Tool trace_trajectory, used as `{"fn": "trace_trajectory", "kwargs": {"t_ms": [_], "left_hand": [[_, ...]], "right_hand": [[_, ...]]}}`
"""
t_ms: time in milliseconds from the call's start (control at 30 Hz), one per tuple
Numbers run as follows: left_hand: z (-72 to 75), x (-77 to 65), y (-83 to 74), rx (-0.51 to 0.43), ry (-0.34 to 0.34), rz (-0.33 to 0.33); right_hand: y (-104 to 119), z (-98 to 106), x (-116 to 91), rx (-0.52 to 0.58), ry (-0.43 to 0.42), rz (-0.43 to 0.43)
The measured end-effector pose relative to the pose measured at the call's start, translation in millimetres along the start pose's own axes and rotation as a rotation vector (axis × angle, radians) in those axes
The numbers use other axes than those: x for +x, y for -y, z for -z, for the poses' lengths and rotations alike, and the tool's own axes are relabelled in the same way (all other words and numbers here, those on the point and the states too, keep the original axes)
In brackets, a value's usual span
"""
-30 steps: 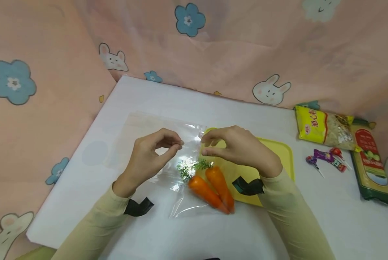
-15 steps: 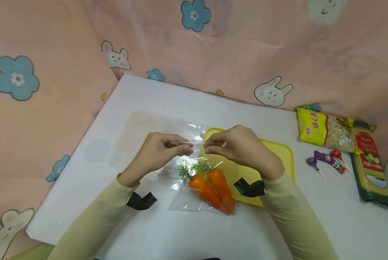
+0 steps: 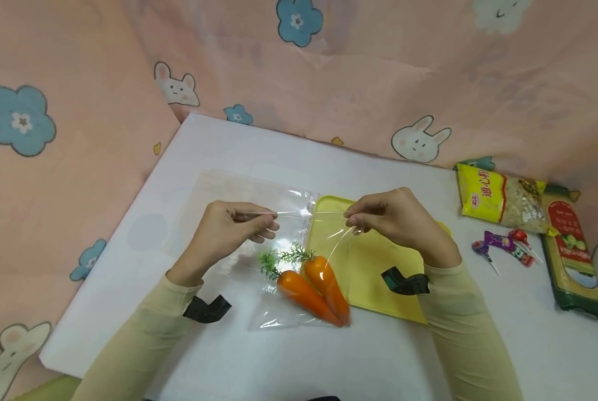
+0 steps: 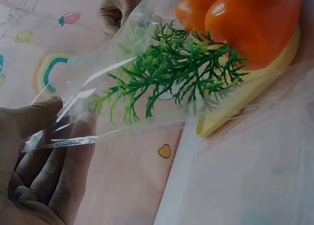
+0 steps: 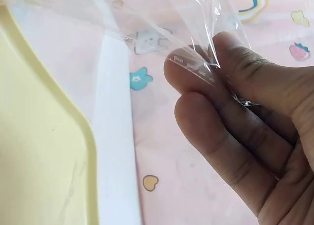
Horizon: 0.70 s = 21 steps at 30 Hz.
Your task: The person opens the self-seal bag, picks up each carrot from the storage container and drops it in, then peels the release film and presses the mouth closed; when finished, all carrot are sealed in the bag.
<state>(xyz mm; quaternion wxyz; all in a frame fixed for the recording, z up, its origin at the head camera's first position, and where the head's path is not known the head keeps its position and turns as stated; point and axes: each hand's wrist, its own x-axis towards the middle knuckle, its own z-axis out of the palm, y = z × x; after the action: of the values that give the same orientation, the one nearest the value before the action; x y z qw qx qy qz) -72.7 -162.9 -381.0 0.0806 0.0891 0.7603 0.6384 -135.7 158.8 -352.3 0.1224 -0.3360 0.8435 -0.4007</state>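
Two orange carrots point(image 3: 308, 298) with green feathery tops point(image 4: 181, 73) lie inside a clear plastic bag point(image 3: 266, 318) at the middle of the table. My left hand point(image 3: 224, 234) pinches the bag's mouth at its left corner between thumb and fingers. At the right corner my right hand point(image 3: 399, 223) pinches the film too, its fingertips gathering the plastic point(image 5: 216, 58) in the right wrist view. Between the hands the mouth edge is drawn out nearly straight. Seen from the left wrist, the green tops point toward the mouth.
A yellow tray point(image 3: 394, 301) lies partly under the bag and right arm. Flat clear bags point(image 3: 214, 189) are spread behind the left hand. At the right are a yellow food packet point(image 3: 484, 192), a green-ended package point(image 3: 574, 250) and several wrapped sweets point(image 3: 499, 240).
My hands came together at the bag's mouth, then moved apart, the right one going right and the left slightly left. The edge now stretches between them; the bag and carrots shifted slightly left.
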Motion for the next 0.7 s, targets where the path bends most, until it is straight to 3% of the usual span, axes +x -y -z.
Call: {"fn": "trace_trajectory", "kwargs": {"t_ms": [167,300,433,567,700], "left_hand": [[9.7,-7.9,-0.8,0.006,-0.048,0.041],[24.4,-11.2,-7.6,0.045,-0.047,0.061],[51.8,-9.7,-19.0,-0.069,-0.069,0.082],[89.2,5.1,-20.3,-0.238,-0.07,0.148],[116.0,37.8,1.3,-0.122,-0.082,0.312]], "right_hand": [[7,-4,5,0.028,0.009,0.006],[27,-5,11,0.081,0.012,-0.01],[49,-12,28,0.2,0.029,-0.103],[44,-28,60,0.378,0.055,-0.256],[12,-47,101,0.404,0.036,-0.345]]}}
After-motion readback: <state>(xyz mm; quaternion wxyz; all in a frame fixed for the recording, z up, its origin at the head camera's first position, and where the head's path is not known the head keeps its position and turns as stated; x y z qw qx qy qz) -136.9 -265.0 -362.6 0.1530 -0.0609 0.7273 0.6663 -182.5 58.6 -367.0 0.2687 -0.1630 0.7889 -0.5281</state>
